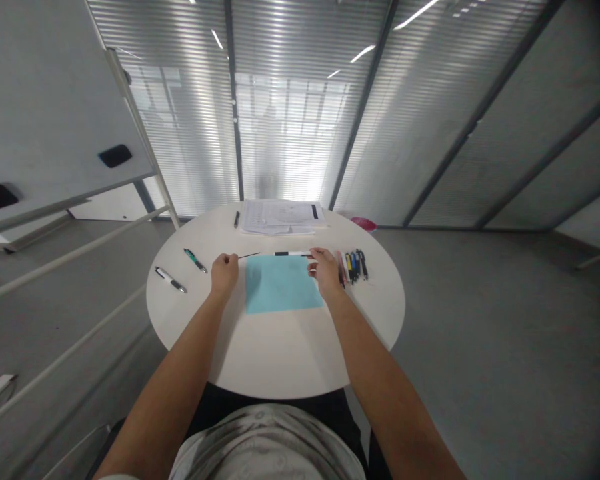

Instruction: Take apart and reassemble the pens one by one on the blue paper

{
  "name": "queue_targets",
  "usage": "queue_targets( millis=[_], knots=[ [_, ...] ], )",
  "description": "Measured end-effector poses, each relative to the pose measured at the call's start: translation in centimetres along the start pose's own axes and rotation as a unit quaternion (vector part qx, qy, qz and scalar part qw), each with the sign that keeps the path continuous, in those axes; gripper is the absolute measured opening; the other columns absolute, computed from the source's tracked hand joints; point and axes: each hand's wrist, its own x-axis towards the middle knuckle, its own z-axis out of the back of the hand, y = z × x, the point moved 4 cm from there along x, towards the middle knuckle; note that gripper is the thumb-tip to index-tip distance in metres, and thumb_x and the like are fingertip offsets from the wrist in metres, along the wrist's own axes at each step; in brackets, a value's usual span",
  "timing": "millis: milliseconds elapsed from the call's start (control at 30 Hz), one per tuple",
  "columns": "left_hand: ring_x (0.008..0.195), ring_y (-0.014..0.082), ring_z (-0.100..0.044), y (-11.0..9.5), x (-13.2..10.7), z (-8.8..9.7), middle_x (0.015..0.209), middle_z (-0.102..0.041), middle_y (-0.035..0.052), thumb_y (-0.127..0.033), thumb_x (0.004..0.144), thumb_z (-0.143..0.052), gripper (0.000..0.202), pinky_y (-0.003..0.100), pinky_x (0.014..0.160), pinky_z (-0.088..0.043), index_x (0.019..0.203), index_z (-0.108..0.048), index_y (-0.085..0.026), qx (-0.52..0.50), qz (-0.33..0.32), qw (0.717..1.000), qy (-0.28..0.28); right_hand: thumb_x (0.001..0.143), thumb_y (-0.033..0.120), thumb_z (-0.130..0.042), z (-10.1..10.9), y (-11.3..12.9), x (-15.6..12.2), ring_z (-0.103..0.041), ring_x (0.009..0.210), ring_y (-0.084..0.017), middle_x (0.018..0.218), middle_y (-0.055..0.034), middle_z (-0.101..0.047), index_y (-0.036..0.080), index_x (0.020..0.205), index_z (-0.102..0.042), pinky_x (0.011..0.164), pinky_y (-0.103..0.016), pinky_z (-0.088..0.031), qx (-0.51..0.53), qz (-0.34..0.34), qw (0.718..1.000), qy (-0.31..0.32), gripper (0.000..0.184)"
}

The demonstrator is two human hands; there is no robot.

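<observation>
My left hand [225, 274] is closed in a pinch on a thin dark rod [250, 255], which looks like a pen refill and points to the right. Opposite it, my right hand [325, 268] pinches a white pen barrel [293, 253] with a black section at its left end. The barrel lies level, its black end towards the rod, with a gap between them. Below both hands a light blue sheet [284, 287] lies flat on the round white table [280, 353]. The fingertips of both hands are partly hidden.
Several pens [355, 265] lie side by side right of my right hand. At the left are a green pen [195, 261] and a white-and-black pen [171, 279]. A paper stack [280, 217] and a dark pen [237, 219] lie at the back. A whiteboard [55, 87] stands left.
</observation>
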Motion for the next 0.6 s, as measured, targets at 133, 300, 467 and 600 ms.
queue_targets(
  millis=[133,300,467,600],
  knots=[
    [0.072,0.0197,-0.057,-0.2,-0.4,-0.5,0.075,-0.063,0.006,-0.037,0.081,-0.045,0.021,0.027,0.063,-0.037,0.075,-0.056,-0.02,0.119,-0.043,0.992,-0.014,0.073,0.041,-0.06,0.4,0.1,0.1,-0.05,0.042,-0.006,0.07,0.0021,-0.061,0.019,0.085,-0.055,0.035,-0.017,-0.036,-0.032,0.004,0.999,-0.006,0.025],
    [0.075,0.0199,-0.059,-0.1,-0.6,-1.6,0.082,-0.067,0.0072,-0.037,0.085,-0.045,0.022,0.027,0.066,-0.039,0.085,-0.06,-0.021,0.162,-0.09,0.982,0.024,0.074,0.039,-0.059,0.5,0.3,0.3,-0.049,0.041,-0.008,0.065,0.0022,-0.059,0.018,0.082,-0.056,0.035,-0.019,-0.036,-0.068,0.029,0.997,-0.029,0.022],
    [0.077,0.0198,-0.06,-0.6,-0.9,-2.4,0.084,-0.067,0.0079,-0.033,0.084,-0.051,0.018,0.028,0.07,-0.04,0.09,-0.062,-0.021,0.202,-0.139,0.966,0.083,0.075,0.04,-0.056,0.4,0.4,0.5,-0.05,0.044,-0.009,0.067,0.003,-0.059,0.018,0.082,-0.057,0.038,-0.02,-0.035,-0.141,0.1,0.984,-0.036,0.023],
    [0.087,0.0248,-0.059,-0.9,-1.3,-2.6,0.093,-0.067,0.011,-0.031,0.081,-0.054,0.018,0.033,0.075,-0.04,0.092,-0.065,-0.021,0.252,-0.16,0.949,0.105,0.077,0.042,-0.054,0.3,0.7,0.4,-0.05,0.048,-0.011,0.064,0.0033,-0.058,0.019,0.082,-0.057,0.047,-0.022,-0.038,-0.18,0.132,0.974,-0.034,0.024]
  ],
)
